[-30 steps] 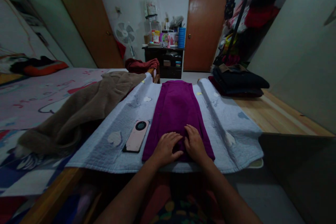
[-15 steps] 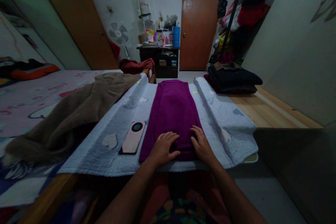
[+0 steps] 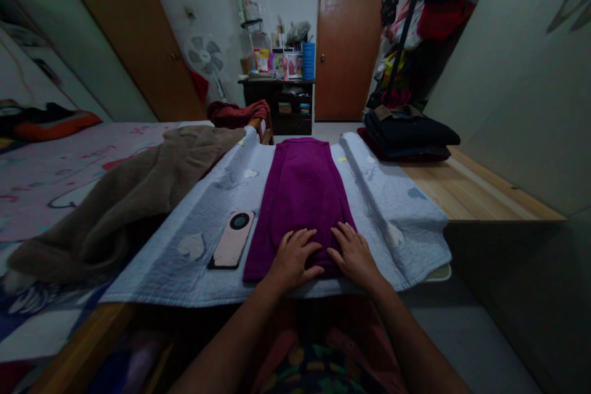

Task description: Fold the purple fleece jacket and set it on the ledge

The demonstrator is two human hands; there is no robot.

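Observation:
A purple garment (image 3: 307, 181), folded into a long strip, lies flat on a light blue quilted cloth (image 3: 198, 271). Both hands rest on its near end. My left hand (image 3: 295, 258) is spread on the lower middle of the garment, fingers apart. On its lower right part lies my right hand (image 3: 353, 253), also with fingers spread. Neither hand grips anything. Left of the garment, a pink phone (image 3: 232, 240) lies with its round camera facing up.
A brown fluffy blanket (image 3: 152, 191) lies on the bed at left. Dark folded clothes (image 3: 409, 135) are stacked on a wooden board (image 3: 484, 191) at right. A fan (image 3: 206, 55), a dark shelf (image 3: 295, 108) and a door (image 3: 346, 37) stand behind.
My left hand has shifted slightly right along the garment. My right hand has moved a little left, its fingers further over the cloth. The view has tilted slightly.

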